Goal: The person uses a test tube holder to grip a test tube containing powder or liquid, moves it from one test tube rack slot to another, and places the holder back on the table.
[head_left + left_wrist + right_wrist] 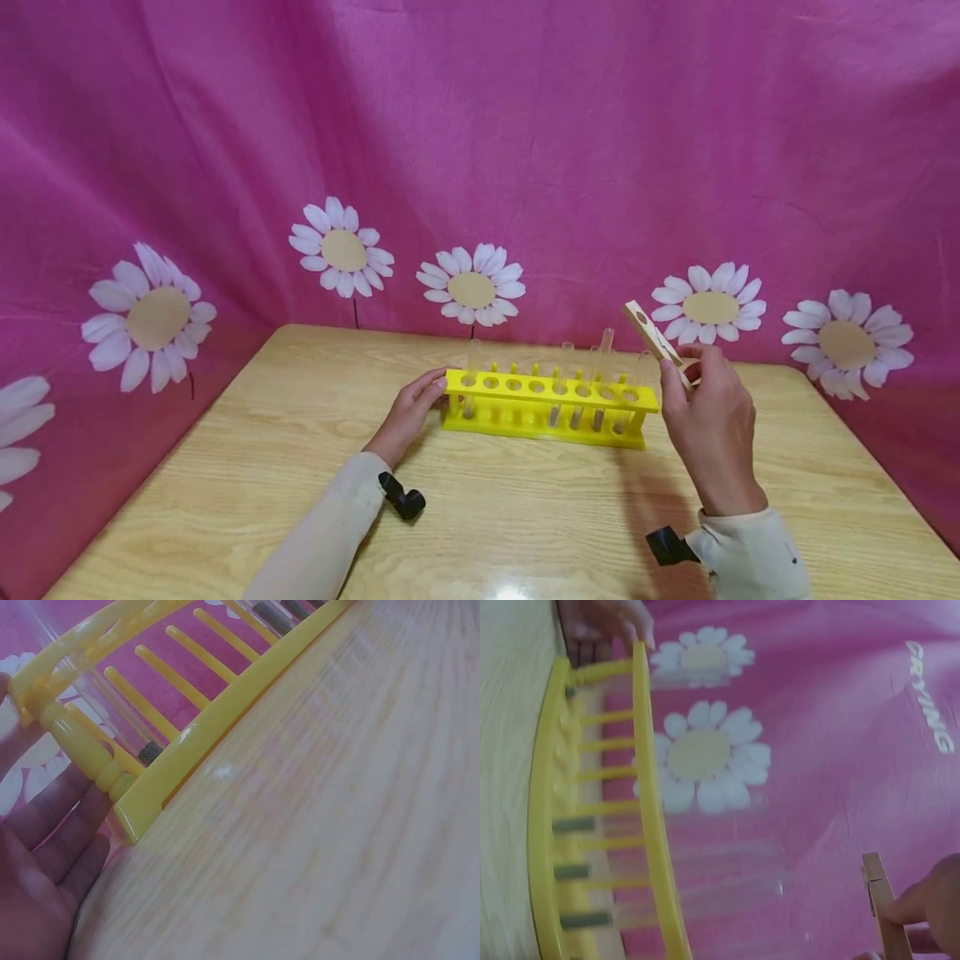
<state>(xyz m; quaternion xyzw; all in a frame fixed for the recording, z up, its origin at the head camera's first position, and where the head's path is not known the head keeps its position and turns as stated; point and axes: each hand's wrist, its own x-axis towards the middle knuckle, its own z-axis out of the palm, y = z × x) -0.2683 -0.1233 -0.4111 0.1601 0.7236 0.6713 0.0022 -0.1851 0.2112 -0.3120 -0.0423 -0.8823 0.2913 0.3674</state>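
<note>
A yellow test tube rack (517, 431) stands upright on the table. My left hand (408, 414) holds its left end, with fingers around the end post in the left wrist view. One clear test tube (474, 358) stands in the leftmost hole; several more, including a taller-standing tube (607, 350), are grouped toward the right. Dark material (585, 920) sits at the bottom of the tubes. Beyond the rack's right end, my right hand (712, 417) pinches a wooden test tube holder (651, 335) in the air. Its far end points up and left, apart from the tubes.
The rack rests on a light wood-grain table (450, 517). Behind and beside it hangs a pink cloth (570, 167) printed with white flowers. Each sleeve carries a black wrist camera (405, 500) near the cuff.
</note>
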